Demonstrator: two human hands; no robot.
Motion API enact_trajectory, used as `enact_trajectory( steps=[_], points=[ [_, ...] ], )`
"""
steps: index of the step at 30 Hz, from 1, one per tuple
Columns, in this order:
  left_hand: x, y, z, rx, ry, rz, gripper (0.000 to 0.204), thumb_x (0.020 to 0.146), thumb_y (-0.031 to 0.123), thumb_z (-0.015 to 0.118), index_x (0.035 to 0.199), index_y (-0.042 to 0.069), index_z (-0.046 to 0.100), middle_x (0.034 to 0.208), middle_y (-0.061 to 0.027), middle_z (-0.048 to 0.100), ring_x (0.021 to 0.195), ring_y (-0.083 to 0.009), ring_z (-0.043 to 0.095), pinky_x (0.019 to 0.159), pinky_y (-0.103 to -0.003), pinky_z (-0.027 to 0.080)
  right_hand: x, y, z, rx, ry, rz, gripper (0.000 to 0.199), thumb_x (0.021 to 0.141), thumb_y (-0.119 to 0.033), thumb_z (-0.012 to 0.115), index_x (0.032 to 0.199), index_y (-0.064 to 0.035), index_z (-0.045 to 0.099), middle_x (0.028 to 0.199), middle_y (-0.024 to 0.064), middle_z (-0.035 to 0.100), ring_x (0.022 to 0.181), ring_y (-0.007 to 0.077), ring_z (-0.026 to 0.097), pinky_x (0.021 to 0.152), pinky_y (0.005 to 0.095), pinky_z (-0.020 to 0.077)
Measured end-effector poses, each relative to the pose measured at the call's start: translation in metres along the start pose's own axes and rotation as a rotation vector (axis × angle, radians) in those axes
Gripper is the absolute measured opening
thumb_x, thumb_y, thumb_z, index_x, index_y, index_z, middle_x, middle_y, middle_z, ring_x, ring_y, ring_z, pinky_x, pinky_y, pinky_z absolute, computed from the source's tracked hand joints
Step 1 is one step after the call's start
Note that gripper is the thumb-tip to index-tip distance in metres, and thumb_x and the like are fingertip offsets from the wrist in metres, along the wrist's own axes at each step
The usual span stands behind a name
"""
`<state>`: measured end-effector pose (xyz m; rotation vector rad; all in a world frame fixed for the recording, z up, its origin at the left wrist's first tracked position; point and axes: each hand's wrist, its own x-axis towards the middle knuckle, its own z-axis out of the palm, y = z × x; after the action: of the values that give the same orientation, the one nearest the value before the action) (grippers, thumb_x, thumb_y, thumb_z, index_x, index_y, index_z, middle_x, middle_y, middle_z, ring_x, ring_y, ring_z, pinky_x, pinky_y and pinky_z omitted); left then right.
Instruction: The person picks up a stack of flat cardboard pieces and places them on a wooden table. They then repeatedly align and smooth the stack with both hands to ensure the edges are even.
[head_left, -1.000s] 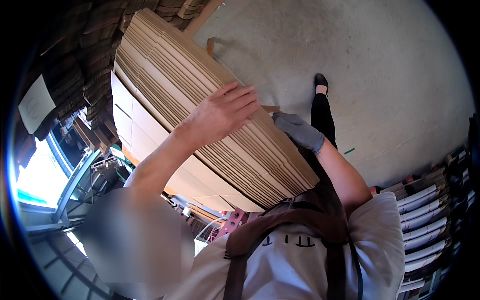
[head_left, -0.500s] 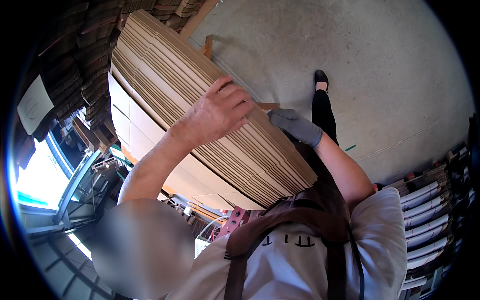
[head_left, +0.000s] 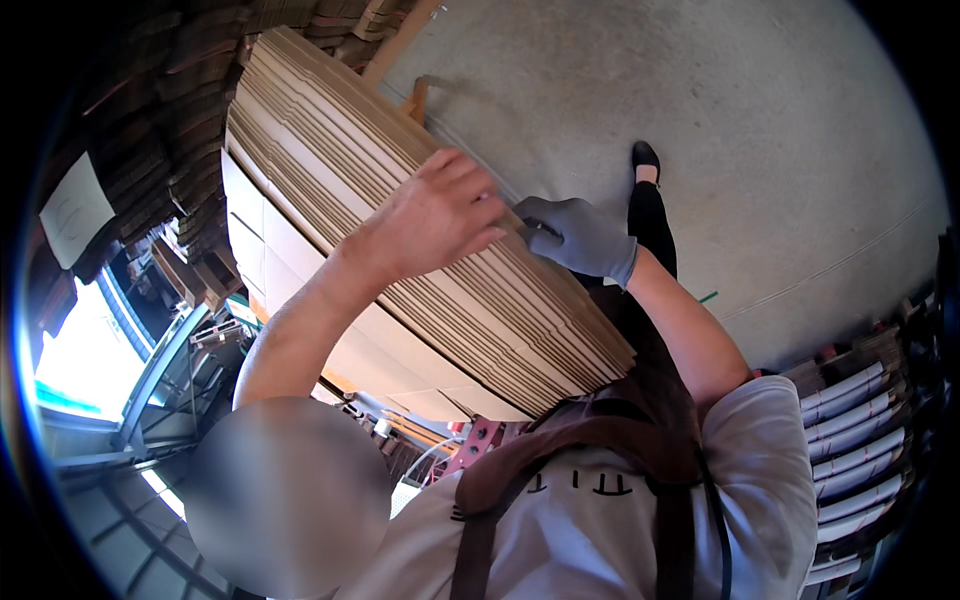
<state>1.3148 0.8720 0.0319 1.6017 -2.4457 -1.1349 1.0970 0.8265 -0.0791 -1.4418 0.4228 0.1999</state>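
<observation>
A thick stack of flat folded cardboard sheets (head_left: 330, 160) slants across the view, its layered edges facing up. Over its middle is my bare left hand (head_left: 440, 215), fingers bent toward the stack's right-hand edge and slightly blurred. What those fingers hold, if anything, is hidden. Close beside it, at that same edge, my right hand (head_left: 585, 238) in a grey glove has its fingers curled and the thumb drawn in. I cannot see what lies between the gloved fingers. The two hands' fingertips nearly meet.
Piles of cardboard (head_left: 170, 80) stand at the upper left, with a white paper sheet (head_left: 77, 212) on them. Grey concrete floor (head_left: 780, 130) stretches to the right. Stacked white-edged bundles (head_left: 855, 440) are at lower right. A black shoe (head_left: 645, 155) shows beyond my right hand.
My gloved right hand has moved up and left along the stack's edge, closer to my left hand, and its fingers have curled. My left hand has shifted slightly and bent its fingers more.
</observation>
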Motion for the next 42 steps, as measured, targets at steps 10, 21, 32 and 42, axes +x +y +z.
enact_trajectory(
  steps=[10, 21, 32, 42],
  points=[
    [-0.005, -0.002, 0.0, -0.061, -0.045, -0.05, 0.029, 0.081, 0.027, 0.077, 0.101, 0.007, 0.067, 0.103, -0.0068, 0.061, 0.104, -0.025, 0.058, 0.1, -0.043, 0.043, 0.018, 0.024, 0.024, 0.168, -0.04, 0.025, 0.031, 0.099, -0.026, 0.054, 0.117, -0.0029, 0.065, 0.101, 0.0216, 0.072, 0.093, 0.0361, 0.068, 0.085, 0.0416, 0.0514],
    [0.06, -0.034, 0.027, 0.133, -0.088, -0.175, 0.061, 0.1, 0.057, 0.044, 0.145, 0.016, 0.05, 0.154, -0.0124, 0.042, 0.151, -0.0267, 0.025, 0.122, -0.06, 0.014, 0.012, 0.014, 0.021, 0.208, 0.013, -0.018, 0.026, 0.1, -0.017, 0.053, 0.116, 0.0024, 0.062, 0.095, 0.0176, 0.072, 0.085, 0.0321, 0.066, 0.083, 0.0384, 0.0503],
    [0.048, -0.032, 0.026, 0.168, -0.088, -0.1, 0.075, 0.087, 0.065, 0.058, 0.146, 0.02, 0.049, 0.154, -0.0071, 0.042, 0.152, -0.0242, 0.022, 0.121, -0.062, 0.014, 0.01, 0.018, -0.001, 0.043, -0.068, -0.051, 0.026, 0.097, -0.017, 0.059, 0.115, 0.0006, 0.064, 0.103, 0.0218, 0.069, 0.089, 0.034, 0.067, 0.082, 0.0377, 0.0516],
    [0.044, -0.025, 0.025, 0.243, -0.004, -0.054, 0.079, 0.08, 0.066, 0.065, 0.146, 0.026, 0.046, 0.158, -0.001, 0.036, 0.152, -0.0209, 0.021, 0.118, -0.067, 0.018, 0.007, 0.033, 0.005, 0.265, 0.003, -0.139, 0.024, 0.095, -0.013, 0.061, 0.113, 0.0016, 0.064, 0.105, 0.0183, 0.07, 0.091, 0.0292, 0.067, 0.083, 0.0372, 0.0514]
  ],
)
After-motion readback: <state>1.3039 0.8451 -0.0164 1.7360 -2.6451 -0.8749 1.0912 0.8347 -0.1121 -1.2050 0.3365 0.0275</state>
